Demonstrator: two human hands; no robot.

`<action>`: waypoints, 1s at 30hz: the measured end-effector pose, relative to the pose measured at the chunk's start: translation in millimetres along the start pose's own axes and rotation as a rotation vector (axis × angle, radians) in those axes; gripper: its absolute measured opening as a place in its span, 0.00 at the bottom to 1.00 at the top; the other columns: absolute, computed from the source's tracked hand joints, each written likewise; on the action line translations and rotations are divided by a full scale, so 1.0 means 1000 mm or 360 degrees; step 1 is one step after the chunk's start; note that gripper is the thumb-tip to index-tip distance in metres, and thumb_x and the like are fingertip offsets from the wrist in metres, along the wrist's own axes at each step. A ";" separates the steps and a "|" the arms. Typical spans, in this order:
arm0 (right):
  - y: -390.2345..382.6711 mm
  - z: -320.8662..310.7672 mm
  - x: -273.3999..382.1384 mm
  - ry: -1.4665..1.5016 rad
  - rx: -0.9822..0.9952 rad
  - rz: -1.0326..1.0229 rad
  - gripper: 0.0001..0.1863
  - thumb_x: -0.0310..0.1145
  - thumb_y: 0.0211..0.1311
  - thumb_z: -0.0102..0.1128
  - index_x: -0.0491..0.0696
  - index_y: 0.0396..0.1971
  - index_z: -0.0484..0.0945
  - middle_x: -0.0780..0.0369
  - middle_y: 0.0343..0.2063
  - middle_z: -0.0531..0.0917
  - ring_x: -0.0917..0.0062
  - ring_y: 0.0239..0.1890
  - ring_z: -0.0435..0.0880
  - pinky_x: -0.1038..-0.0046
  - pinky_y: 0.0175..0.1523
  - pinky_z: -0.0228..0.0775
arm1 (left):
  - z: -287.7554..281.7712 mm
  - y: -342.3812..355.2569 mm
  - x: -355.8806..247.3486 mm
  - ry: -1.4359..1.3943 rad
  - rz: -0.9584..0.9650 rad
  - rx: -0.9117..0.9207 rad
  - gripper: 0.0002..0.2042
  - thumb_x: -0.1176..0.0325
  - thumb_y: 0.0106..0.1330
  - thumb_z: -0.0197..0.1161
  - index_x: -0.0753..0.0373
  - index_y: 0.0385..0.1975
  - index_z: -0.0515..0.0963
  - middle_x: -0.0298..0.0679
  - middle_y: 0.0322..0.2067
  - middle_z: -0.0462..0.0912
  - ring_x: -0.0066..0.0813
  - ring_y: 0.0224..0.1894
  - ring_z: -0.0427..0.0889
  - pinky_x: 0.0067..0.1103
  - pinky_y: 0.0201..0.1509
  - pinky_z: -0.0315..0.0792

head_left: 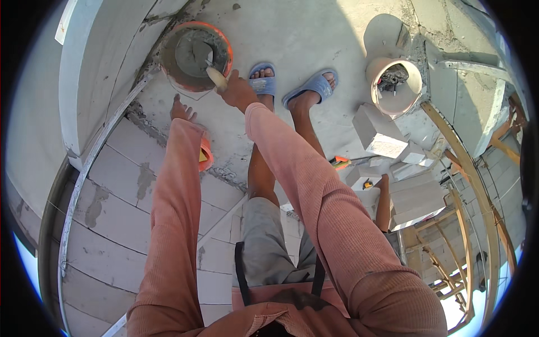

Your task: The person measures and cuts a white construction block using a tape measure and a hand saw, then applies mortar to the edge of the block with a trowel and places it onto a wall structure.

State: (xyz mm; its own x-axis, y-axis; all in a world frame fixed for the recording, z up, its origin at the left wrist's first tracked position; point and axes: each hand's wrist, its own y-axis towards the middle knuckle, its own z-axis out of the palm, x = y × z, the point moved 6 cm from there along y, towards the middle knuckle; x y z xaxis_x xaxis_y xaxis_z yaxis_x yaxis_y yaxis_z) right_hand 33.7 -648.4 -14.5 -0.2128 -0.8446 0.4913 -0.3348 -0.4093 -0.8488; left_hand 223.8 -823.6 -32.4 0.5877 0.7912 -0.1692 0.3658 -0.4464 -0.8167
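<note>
My right hand [238,92] is closed around the pale handle of a trowel [217,77], whose metal blade dips into grey mortar [188,51]. The mortar sits in a round bucket [227,39] with an orange rim, on the floor ahead and to the left. Below that bucket hangs my left hand [183,109], empty, its fingers apart. Close to the left wrist, and partly hidden by the sleeve, is an orange plastic container [206,153] with something yellow in it.
A whitish bucket [418,84] holding dark items stands at the right. Below it lie pale blocks [379,130], a yellow-black tape measure [368,184] and an orange-and-green tool [340,163]. Another person's bare limb [383,205] shows there. Wooden poles [465,224] rise at far right; a block wall [115,224] runs at left.
</note>
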 end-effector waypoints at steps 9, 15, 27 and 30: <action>-0.046 -0.036 0.038 0.0877 0.0601 0.0249 0.25 0.41 0.62 0.66 0.37 0.50 0.74 0.54 0.37 0.85 0.63 0.39 0.89 0.66 0.37 0.81 | 0.023 -0.034 0.008 -0.1226 -0.0100 0.0081 0.26 0.46 0.78 0.47 0.59 0.65 0.66 0.42 0.49 0.76 0.38 0.52 0.79 0.44 0.66 0.70; -0.098 -0.128 0.018 0.0630 0.0611 0.0138 0.33 0.36 0.56 0.67 0.33 0.55 0.64 0.54 0.37 0.82 0.69 0.34 0.89 0.70 0.37 0.82 | 0.049 -0.095 -0.062 -0.1434 0.0285 0.0570 0.16 0.53 0.80 0.45 0.59 0.39 0.71 0.29 0.18 0.57 0.26 0.22 0.59 0.34 0.44 0.72; -0.164 -0.266 -0.095 -0.1509 -0.0850 -0.0773 0.38 0.28 0.60 0.61 0.65 0.71 0.66 0.65 0.41 0.78 0.68 0.43 0.80 0.68 0.45 0.73 | 0.136 -0.252 -0.099 -0.0529 0.0129 0.0777 0.12 0.58 0.79 0.47 0.54 0.31 0.68 0.28 0.17 0.56 0.25 0.20 0.60 0.28 0.38 0.63; -0.218 -0.310 -0.147 -0.1710 -0.1050 -0.0765 0.35 0.31 0.62 0.60 0.68 0.71 0.67 0.66 0.40 0.74 0.71 0.42 0.76 0.69 0.47 0.71 | 0.175 -0.284 -0.105 -0.0290 0.0095 0.0931 0.10 0.61 0.78 0.47 0.54 0.32 0.67 0.28 0.17 0.56 0.25 0.20 0.61 0.29 0.38 0.65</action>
State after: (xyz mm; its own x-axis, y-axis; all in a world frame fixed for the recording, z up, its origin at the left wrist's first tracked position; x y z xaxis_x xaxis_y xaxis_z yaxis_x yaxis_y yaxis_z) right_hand -146.9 -328.4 158.9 0.7661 -0.6401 0.0579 -0.6125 -0.7544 -0.2361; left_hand -67.5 -707.0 120.7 0.4432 0.8538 -0.2732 -0.1509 -0.2293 -0.9616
